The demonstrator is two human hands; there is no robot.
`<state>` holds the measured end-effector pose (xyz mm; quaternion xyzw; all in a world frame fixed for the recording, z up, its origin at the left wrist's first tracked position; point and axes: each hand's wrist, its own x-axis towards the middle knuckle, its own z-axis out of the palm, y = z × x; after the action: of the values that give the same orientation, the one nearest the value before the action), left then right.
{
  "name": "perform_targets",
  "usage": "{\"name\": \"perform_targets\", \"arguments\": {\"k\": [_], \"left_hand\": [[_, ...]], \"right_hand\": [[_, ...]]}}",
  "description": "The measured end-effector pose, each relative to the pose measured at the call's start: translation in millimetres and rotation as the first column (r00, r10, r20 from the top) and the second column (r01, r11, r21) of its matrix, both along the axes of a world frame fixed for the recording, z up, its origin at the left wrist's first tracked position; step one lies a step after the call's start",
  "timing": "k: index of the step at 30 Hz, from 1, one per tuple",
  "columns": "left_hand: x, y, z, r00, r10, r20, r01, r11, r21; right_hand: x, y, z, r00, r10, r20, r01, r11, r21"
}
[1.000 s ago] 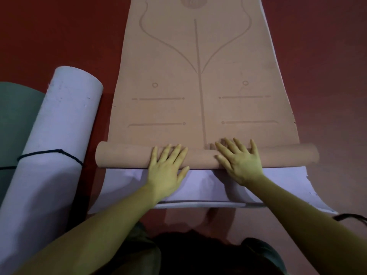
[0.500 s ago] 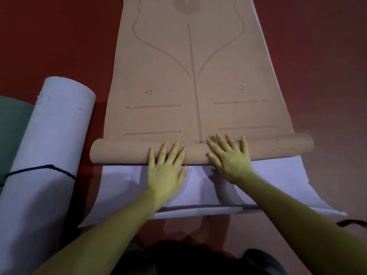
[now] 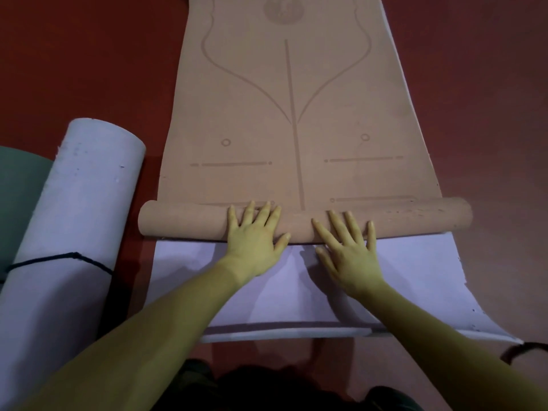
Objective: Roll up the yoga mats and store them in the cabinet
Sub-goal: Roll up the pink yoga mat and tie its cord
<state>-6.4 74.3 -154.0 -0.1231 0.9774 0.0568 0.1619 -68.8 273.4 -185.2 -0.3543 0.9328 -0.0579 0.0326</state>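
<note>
Head view: left hand and right hand press straight, spread fingers onto the rolled end of the tan patterned yoga mat, lying atop a lavender foam mat on the red floor.

Bare red floor lies right; a tied lavender roll crowds the left.

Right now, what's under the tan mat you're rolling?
A lavender mat lies under the tan mat, showing bare behind the roll and as a thin strip along its right edge. Whether anything lies between them further up is covered.
</note>
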Motion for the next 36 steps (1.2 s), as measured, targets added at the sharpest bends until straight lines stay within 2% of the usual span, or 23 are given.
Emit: {"name": "perform_targets", "arguments": {"k": [4,8,11,13,16,19,22,25,27,31,36], "left_hand": [[1,1,17,0.993,-0.112,0.024,0.114,0.991,-0.068],[-24,-16,20,0.986,-0.110,0.126,0.108,0.994,0.022],[-50,-27,20,0.973,-0.082,0.217,0.065,0.994,0.083],[-58,-28,16,0.970,-0.073,0.230,0.054,0.995,0.088],[-61,-31,5,0.983,-0.066,0.171,0.055,0.996,0.072],[-68,-36,-1,0.989,-0.062,0.134,0.053,0.996,0.072],[-71,-38,-2,0.997,-0.036,0.070,0.033,0.998,0.045],[-54,-31,-10,0.987,-0.007,-0.159,0.005,1.000,-0.015],[-33,-25,-21,0.952,-0.004,-0.308,-0.018,0.997,-0.070],[-30,-30,-22,0.953,-0.036,-0.302,0.000,0.993,-0.119],[-63,-42,-11,0.991,0.018,-0.131,-0.031,0.994,-0.101]], "right_hand": [[-28,-19,6,0.994,-0.026,0.107,0.019,0.998,0.065],[-57,-34,18,0.984,-0.033,0.175,0.005,0.987,0.161],[-66,-41,24,0.981,-0.039,0.190,0.005,0.984,0.179],[-60,-37,22,0.993,-0.020,0.119,0.005,0.992,0.126],[-36,-21,9,0.999,-0.024,-0.044,0.023,0.999,-0.023],[-28,-13,6,0.998,-0.019,-0.068,0.016,0.999,-0.036],[-49,-22,11,0.999,0.032,0.014,-0.032,0.999,0.033],[-69,-34,17,0.991,0.019,0.136,-0.039,0.989,0.145],[-81,-38,17,0.989,0.037,0.144,-0.061,0.985,0.164],[-99,-48,23,0.991,0.076,0.107,-0.098,0.971,0.217],[-116,-60,30,0.990,0.038,0.134,-0.069,0.970,0.234]]}}
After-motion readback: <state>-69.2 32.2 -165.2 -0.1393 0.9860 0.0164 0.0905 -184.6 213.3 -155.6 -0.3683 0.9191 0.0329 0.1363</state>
